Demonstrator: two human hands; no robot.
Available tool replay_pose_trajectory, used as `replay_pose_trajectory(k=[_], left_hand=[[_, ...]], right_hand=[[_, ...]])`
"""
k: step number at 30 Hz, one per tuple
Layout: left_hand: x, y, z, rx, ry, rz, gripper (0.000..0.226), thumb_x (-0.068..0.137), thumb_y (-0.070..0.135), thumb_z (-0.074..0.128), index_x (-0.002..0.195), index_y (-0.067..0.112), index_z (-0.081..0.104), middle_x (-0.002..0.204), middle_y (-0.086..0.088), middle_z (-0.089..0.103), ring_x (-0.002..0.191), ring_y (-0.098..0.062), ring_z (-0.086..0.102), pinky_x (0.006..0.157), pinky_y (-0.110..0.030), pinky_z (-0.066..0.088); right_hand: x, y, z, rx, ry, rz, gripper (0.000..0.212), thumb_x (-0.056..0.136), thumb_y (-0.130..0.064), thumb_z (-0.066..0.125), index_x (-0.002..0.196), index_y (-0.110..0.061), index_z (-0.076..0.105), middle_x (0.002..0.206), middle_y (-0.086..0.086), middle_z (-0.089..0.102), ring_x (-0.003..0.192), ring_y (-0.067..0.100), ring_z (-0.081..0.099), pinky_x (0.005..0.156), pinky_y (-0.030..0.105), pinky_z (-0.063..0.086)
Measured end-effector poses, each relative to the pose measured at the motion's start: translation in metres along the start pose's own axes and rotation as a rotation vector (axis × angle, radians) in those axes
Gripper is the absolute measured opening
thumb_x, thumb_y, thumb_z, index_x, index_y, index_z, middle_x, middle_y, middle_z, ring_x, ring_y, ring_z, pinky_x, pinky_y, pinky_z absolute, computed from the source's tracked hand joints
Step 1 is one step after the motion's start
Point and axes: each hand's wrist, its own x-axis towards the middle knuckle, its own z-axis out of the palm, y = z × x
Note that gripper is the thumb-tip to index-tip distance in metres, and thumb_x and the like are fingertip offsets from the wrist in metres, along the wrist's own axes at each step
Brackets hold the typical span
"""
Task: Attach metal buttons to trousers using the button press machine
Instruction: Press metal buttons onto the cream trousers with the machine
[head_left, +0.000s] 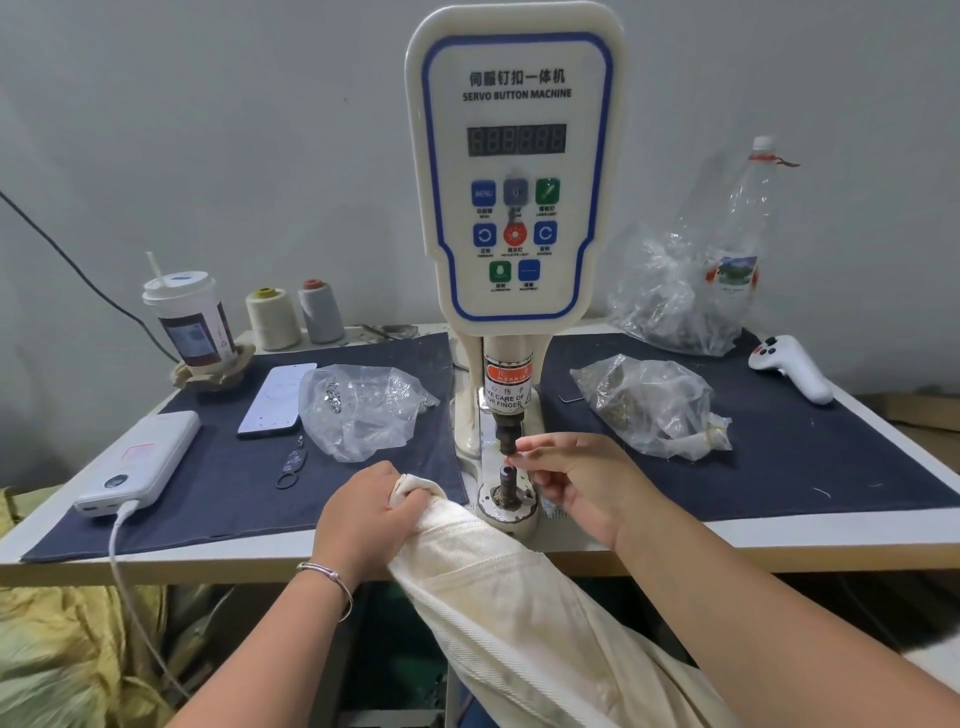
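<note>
One button press machine (514, 171) is standing on the counter (675, 540), with three crinkled clear plastic bags (363, 410) and two thread cones (272, 318) lying around it. One pair of cream twill trousers (519, 613) is draping over the counter's front edge, ribbed and soft. The left hand (363, 512) is clenching its grip around the bunched waistband beside the lower die (508, 483). The right hand (576, 480) is pinching something small, too tiny to identify, at the upper punch (506, 431).

Grey wall (208, 104) behind white table (779, 540)
</note>
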Motion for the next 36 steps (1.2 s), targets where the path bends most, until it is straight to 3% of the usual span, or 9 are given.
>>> replay_pose_trajectory(k=[6, 19, 26, 31, 34, 36], left_hand=[[0.0, -0.001, 0.0, 0.001, 0.001, 0.013, 0.033, 0.089, 0.039, 0.056, 0.069, 0.013, 0.051, 0.073, 0.0, 0.055, 0.069, -0.014, 0.052, 0.059, -0.03, 0.037], [0.0, -0.001, 0.0, 0.006, 0.0, 0.007, 0.033, 0.09, 0.037, 0.058, 0.068, 0.013, 0.05, 0.072, -0.001, 0.054, 0.068, -0.015, 0.052, 0.059, -0.031, 0.037], [0.0, 0.0, -0.001, 0.018, -0.016, 0.014, 0.032, 0.09, 0.037, 0.057, 0.07, 0.013, 0.052, 0.075, 0.0, 0.055, 0.07, -0.014, 0.052, 0.06, -0.029, 0.037], [-0.002, -0.004, -0.012, 0.001, -0.1, 0.058, 0.026, 0.092, 0.032, 0.054, 0.072, 0.016, 0.06, 0.083, 0.008, 0.052, 0.08, -0.014, 0.05, 0.067, -0.028, 0.039], [-0.001, -0.01, -0.026, 0.013, -0.069, 0.108, 0.024, 0.086, 0.033, 0.052, 0.067, 0.019, 0.055, 0.084, 0.015, 0.049, 0.084, -0.007, 0.046, 0.071, -0.027, 0.031], [0.002, -0.014, -0.033, 0.032, -0.082, 0.117, 0.021, 0.077, 0.038, 0.046, 0.066, 0.021, 0.052, 0.083, 0.016, 0.048, 0.085, -0.003, 0.044, 0.072, -0.027, 0.026]], right_hand=[[0.001, -0.003, 0.005, 0.083, -0.003, 0.088, 0.016, 0.079, 0.011, 0.068, 0.087, -0.002, 0.068, 0.068, 0.009, 0.058, 0.057, 0.011, 0.042, 0.051, 0.021, 0.032], [0.001, -0.009, -0.001, 0.144, 0.035, 0.157, 0.027, 0.078, 0.011, 0.063, 0.096, -0.009, 0.066, 0.08, 0.012, 0.074, 0.042, 0.007, 0.052, 0.038, 0.017, 0.036], [-0.006, -0.015, 0.001, 0.091, 0.041, 0.161, 0.029, 0.078, 0.01, 0.063, 0.098, -0.01, 0.067, 0.084, 0.012, 0.074, 0.046, 0.008, 0.055, 0.04, 0.018, 0.038], [-0.025, -0.021, 0.007, -0.035, 0.097, 0.101, 0.02, 0.086, 0.006, 0.059, 0.099, -0.008, 0.066, 0.085, 0.01, 0.075, 0.056, 0.012, 0.057, 0.053, 0.022, 0.04], [-0.044, -0.006, 0.019, -0.204, 0.146, 0.008, 0.017, 0.083, 0.008, 0.056, 0.087, -0.005, 0.067, 0.075, 0.01, 0.072, 0.051, 0.013, 0.052, 0.048, 0.021, 0.04], [-0.057, 0.007, 0.037, -0.358, 0.05, -0.096, 0.017, 0.079, 0.006, 0.057, 0.077, -0.008, 0.067, 0.065, 0.006, 0.07, 0.049, 0.011, 0.051, 0.046, 0.018, 0.04]])
